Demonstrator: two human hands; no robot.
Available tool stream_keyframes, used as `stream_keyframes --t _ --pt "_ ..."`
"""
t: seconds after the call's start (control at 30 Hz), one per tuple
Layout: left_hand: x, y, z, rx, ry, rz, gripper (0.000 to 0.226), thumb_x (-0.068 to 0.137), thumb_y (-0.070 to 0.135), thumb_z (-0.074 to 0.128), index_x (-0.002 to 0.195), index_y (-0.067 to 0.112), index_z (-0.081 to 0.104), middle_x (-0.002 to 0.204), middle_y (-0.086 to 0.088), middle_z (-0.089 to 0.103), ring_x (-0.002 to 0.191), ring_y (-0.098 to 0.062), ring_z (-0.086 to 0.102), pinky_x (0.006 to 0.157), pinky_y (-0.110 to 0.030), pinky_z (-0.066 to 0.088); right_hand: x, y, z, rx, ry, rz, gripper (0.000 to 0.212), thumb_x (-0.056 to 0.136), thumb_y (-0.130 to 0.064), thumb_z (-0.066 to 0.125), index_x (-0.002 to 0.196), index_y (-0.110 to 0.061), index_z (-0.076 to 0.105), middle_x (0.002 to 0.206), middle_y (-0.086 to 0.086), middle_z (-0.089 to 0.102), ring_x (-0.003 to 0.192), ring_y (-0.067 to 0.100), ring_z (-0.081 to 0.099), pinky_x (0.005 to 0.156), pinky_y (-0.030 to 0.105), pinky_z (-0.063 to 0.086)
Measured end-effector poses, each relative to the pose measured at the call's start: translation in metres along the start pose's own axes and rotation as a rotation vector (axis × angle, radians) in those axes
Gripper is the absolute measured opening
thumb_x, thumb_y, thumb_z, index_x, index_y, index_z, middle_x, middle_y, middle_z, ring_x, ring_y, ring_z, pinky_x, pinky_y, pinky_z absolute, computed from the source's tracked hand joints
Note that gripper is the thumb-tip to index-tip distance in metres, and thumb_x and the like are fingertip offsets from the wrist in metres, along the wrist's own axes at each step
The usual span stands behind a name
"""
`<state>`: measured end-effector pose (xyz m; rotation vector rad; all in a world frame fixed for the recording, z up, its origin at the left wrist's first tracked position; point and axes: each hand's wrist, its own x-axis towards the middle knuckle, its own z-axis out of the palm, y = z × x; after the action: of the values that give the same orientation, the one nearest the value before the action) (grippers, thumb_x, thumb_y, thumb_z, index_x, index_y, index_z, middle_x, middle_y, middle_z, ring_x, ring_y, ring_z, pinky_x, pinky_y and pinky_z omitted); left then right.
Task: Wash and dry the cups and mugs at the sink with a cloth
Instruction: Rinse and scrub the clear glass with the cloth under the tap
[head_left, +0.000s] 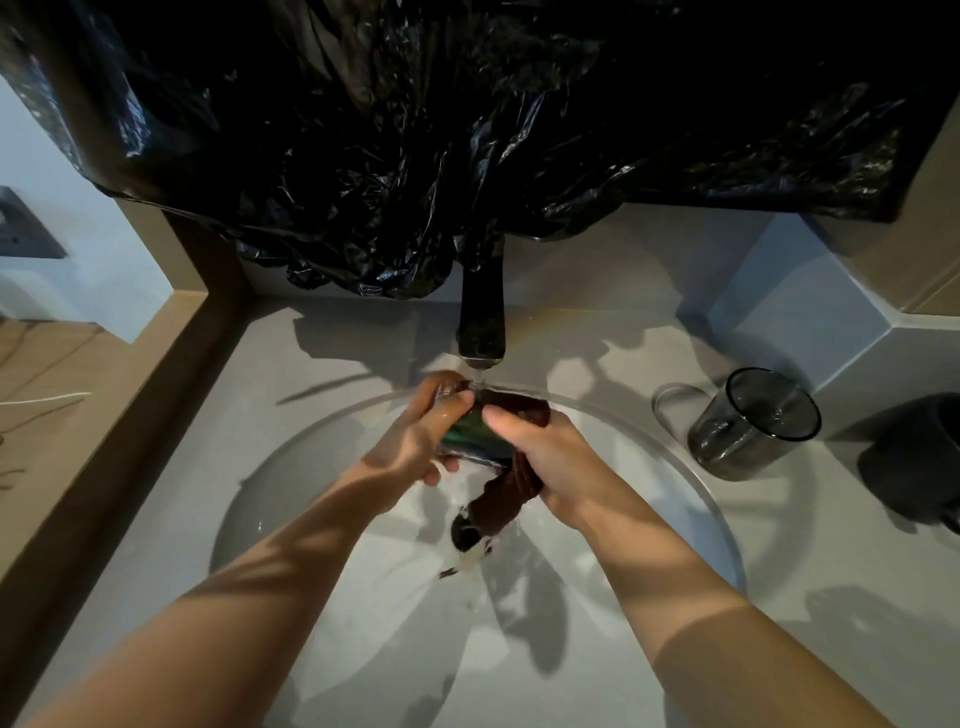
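Both hands meet above the round sink (291, 493), right under the tap (482, 317), where a thin stream of water (477, 376) runs down onto them. From my end I see the left hand (415, 441) curled around a dark green cup (467, 436), with fingers over its top and underside. Most of the cup is hidden, so I cannot tell how it is tilted. The right hand (550, 462) grips a brown cloth (511, 491) bunched in its fist. One end of the cloth lies against the cup by the stream and the other hangs down toward the dark drain (464, 532). On the pale counter (156, 519) to the right, a smoked glass mug (753, 423) stands just beside the sink rim. A black mug (919, 462) sits near it at the frame edge. Black plastic sheeting (467, 130) hangs behind the tap.
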<state>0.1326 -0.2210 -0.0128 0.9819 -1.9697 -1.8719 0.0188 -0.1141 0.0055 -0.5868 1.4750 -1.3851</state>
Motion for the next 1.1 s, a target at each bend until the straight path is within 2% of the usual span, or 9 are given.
stream_keyframes --t 0.1,0.17,0.33,0.53,0.63,0.77,0.83,0.97,1.1 --pt "0.001 0.009 0.000 -0.233 -0.098 -0.334 0.058 0.095 0.060 0.032 0.097 0.009 0.059 0.060 -0.003 0.054 0.047 -0.012 0.043 0.040 -0.020 0.029 -0.001 0.000 0.002 -0.415 -0.044 -0.113 0.008 0.088 -0.019 0.066 0.093 -0.025 0.066 0.081 -0.014 0.068 0.074 -0.003 0.065 0.065 0.013 0.050" --pt "0.002 0.009 0.009 -0.171 0.024 -0.354 0.058 0.095 0.062 0.032 0.097 0.010 0.058 0.062 -0.003 0.056 0.047 -0.012 0.044 0.041 -0.020 0.031 0.001 0.003 0.003 -0.317 -0.024 -0.038 0.010 0.087 -0.027 0.067 0.095 -0.022 0.068 0.083 -0.008 0.070 0.081 0.006 0.068 0.069 0.020 0.053" --pt "0.002 -0.009 0.012 0.202 0.162 0.221 0.026 0.090 0.058 0.040 0.109 0.040 0.044 0.099 -0.001 0.062 0.087 -0.015 0.062 0.080 -0.031 0.053 0.003 -0.002 -0.002 0.359 -0.017 0.248 0.029 0.094 -0.036 0.054 0.101 -0.010 0.067 0.088 0.012 0.072 0.080 0.025 0.068 0.074 0.035 0.049" --pt "0.002 0.012 0.001 -0.269 -0.110 -0.364 0.059 0.092 0.063 0.034 0.095 0.010 0.058 0.060 -0.004 0.052 0.044 -0.012 0.038 0.038 -0.018 0.026 -0.002 -0.005 0.004 -0.450 -0.002 -0.089 0.004 0.089 -0.030 0.063 0.092 -0.031 0.066 0.091 -0.004 0.071 0.089 0.014 0.067 0.071 0.030 0.056" --pt "0.002 0.013 0.013 -0.077 0.094 -0.286 0.052 0.095 0.060 0.032 0.101 0.014 0.055 0.063 0.000 0.054 0.049 -0.011 0.045 0.041 -0.020 0.033 0.000 -0.004 0.005 -0.187 0.044 0.050 0.015 0.089 -0.037 0.062 0.093 -0.024 0.069 0.088 0.002 0.072 0.079 0.018 0.069 0.075 0.041 0.057" --pt "-0.006 0.003 0.013 0.245 0.236 0.193 0.030 0.097 0.045 0.046 0.121 0.027 0.045 0.094 0.004 0.061 0.081 -0.010 0.060 0.066 -0.016 0.047 0.001 -0.009 0.002 0.328 0.016 0.250 0.029 0.092 -0.037 0.057 0.091 -0.011 0.070 0.086 0.012 0.073 0.075 0.024 0.071 0.072 0.034 0.053" --pt "-0.005 0.002 0.006 0.136 0.159 0.113 0.023 0.097 0.039 0.048 0.114 0.023 0.048 0.086 0.001 0.061 0.064 -0.008 0.055 0.050 -0.013 0.041 0.002 -0.005 0.003 0.178 0.041 0.140 0.022 0.091 -0.033 0.060 0.090 -0.013 0.071 0.084 0.008 0.074 0.079 0.022 0.070 0.076 0.033 0.053" --pt "-0.002 0.010 0.000 -0.313 -0.044 -0.341 0.057 0.095 0.057 0.035 0.101 0.006 0.059 0.060 -0.006 0.053 0.043 -0.013 0.040 0.035 -0.017 0.029 -0.002 -0.002 0.005 -0.352 0.018 -0.095 0.005 0.088 -0.031 0.065 0.087 -0.029 0.070 0.084 -0.005 0.071 0.079 0.011 0.066 0.075 0.036 0.057" --pt "-0.001 0.006 0.010 -0.066 0.212 -0.178 0.043 0.095 0.057 0.040 0.105 0.018 0.054 0.077 -0.006 0.063 0.055 -0.013 0.052 0.044 -0.021 0.038 0.003 -0.003 0.009 -0.090 0.128 0.111 0.026 0.086 -0.043 0.065 0.089 -0.017 0.071 0.085 0.009 0.072 0.076 0.025 0.068 0.081 0.043 0.057"
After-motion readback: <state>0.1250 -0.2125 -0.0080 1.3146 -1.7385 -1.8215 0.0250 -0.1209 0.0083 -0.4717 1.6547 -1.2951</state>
